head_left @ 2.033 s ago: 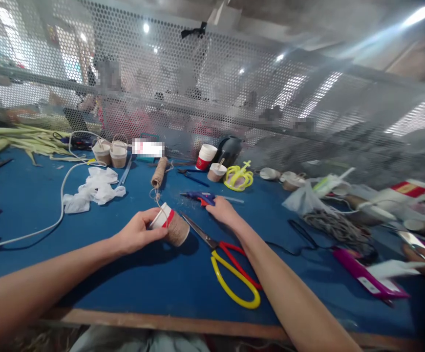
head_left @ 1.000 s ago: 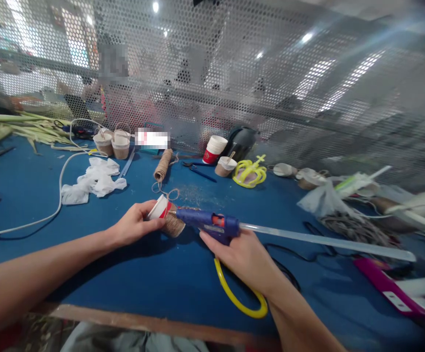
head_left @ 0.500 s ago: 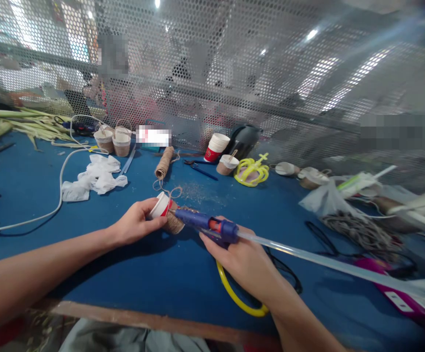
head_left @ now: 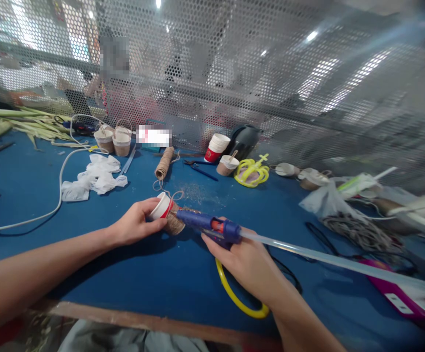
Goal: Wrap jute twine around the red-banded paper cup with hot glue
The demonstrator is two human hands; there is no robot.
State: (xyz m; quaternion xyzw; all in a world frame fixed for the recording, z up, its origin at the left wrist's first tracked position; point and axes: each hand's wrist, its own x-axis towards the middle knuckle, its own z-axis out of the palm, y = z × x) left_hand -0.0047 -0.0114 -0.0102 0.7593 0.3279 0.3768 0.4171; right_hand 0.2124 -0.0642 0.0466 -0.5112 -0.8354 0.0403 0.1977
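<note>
Tilted on its side, a red-and-white paper cup has its lower part wrapped in brown twine. My left hand grips it near the rim, thumb below and fingers above. My right hand is closed around a blue hot glue gun, whose nozzle points left at the cup's wrapped side; I cannot tell whether it touches. A long clear glue stick runs out of the gun's back toward the right. Loose twine loops from the cup to a twine spool behind it.
Crumpled white material lies left, beside a white cable. Along the perforated metal screen stand wrapped cups, pliers, stacked paper cups and a yellow crown-shaped piece. A purple power strip sits right.
The glue gun and my right hand have shifted very slightly to the right. My left hand still holds the cup in nearly the same place.
</note>
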